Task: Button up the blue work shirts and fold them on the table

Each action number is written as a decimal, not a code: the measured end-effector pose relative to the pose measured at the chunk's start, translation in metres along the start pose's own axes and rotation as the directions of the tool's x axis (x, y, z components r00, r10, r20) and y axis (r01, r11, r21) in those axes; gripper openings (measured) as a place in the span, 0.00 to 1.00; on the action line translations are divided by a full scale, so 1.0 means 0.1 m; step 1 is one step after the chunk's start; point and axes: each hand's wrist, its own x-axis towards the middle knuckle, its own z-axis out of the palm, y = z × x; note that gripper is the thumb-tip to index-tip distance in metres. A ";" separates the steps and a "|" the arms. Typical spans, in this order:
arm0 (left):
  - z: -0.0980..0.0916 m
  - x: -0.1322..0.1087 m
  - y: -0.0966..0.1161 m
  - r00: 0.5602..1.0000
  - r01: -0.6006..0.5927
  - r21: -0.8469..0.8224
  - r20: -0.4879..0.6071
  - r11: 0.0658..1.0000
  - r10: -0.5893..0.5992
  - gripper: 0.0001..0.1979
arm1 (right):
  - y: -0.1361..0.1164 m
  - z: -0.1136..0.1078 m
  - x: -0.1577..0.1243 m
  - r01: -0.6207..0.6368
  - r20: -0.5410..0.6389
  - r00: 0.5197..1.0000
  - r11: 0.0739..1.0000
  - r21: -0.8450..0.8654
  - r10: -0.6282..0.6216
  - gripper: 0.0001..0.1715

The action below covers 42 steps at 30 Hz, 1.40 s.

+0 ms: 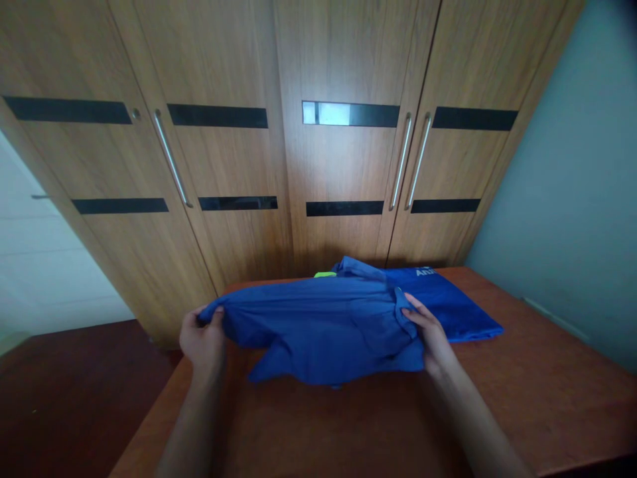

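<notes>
Nearest, the surface of the brown tabletop (328, 435) shows between the two forearms, running on toward the wearer. Above it, a blue garment (318, 325) is stretched between the hands, its long axis running left to right, across the line of the forearms. The left hand (203, 337) pinches the narrow left end, thumb and fingers closed on bunched fabric; the right hand (430, 337) grips the broader right end near its upper corner, thumb on the near side. Both hands are about equally near the cloth, each at its own end, so the span between them sets its tautness. The upper edge is fairly straight; the lower edge sags, with a loose point toward the left. Whether that edge touches the wood I cannot tell.

Beyond the right hand lies a flat, folded blue cloth (455, 312) with pale lettering, partly hidden by the garment. A yellow-green scrap (325, 274) peeks out behind the upper edge. The tabletop's left edge slants away beyond the left hand; its surface reaches farther on the right, toward a pale wall (557, 226). Behind everything stands a wooden wardrobe (239, 159).
</notes>
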 end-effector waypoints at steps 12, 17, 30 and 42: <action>0.11 -0.50 0.56 0.779 -0.565 0.135 0.412 0.814 0.473 0.23 | -0.51 1.00 -0.49 0.193 0.510 0.852 0.976 -0.102 -0.115 0.29; -0.01 -0.92 1.05 0.512 -0.580 -0.283 0.603 0.764 0.612 0.29 | -0.11 1.18 -0.44 0.000 0.683 0.730 1.000 -0.015 0.010 0.26; 0.01 -0.80 0.67 0.648 -0.528 0.026 0.659 0.849 0.382 0.23 | -0.06 0.72 -0.24 0.005 0.533 0.846 1.000 -0.029 0.011 0.19; 0.05 -0.64 0.37 0.874 -0.122 0.090 0.482 0.988 0.064 0.16 | 0.49 0.43 0.15 0.591 0.432 0.806 0.503 -0.630 -0.405 0.25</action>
